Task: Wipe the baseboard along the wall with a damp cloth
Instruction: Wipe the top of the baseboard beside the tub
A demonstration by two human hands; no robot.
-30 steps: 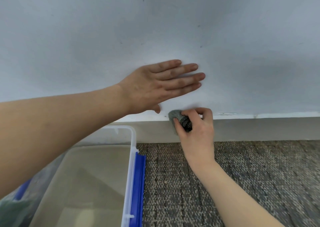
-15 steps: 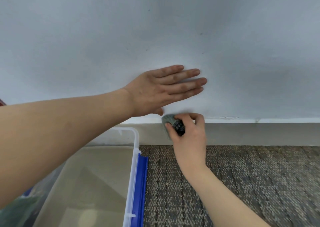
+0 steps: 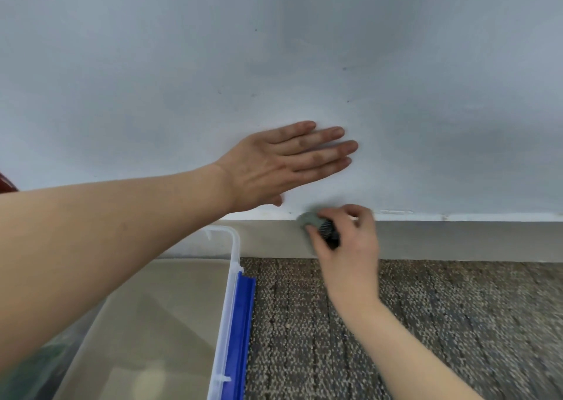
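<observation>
A grey baseboard (image 3: 457, 239) runs along the foot of the pale wall (image 3: 274, 64), above the carpet. My right hand (image 3: 350, 247) grips a small grey-green cloth (image 3: 309, 219) and holds it against the top edge of the baseboard; most of the cloth is hidden under my fingers. My left hand (image 3: 283, 163) lies flat on the wall just above and to the left of the cloth, fingers straight and pointing right.
A clear plastic tub (image 3: 233, 277) with a blue latch (image 3: 240, 323) stands on the floor at lower left, close to the baseboard. Speckled brown-grey carpet (image 3: 457, 323) covers the floor to the right.
My right hand has slid the cloth a little to the left along the baseboard's top. My left hand has stayed flat on the wall.
</observation>
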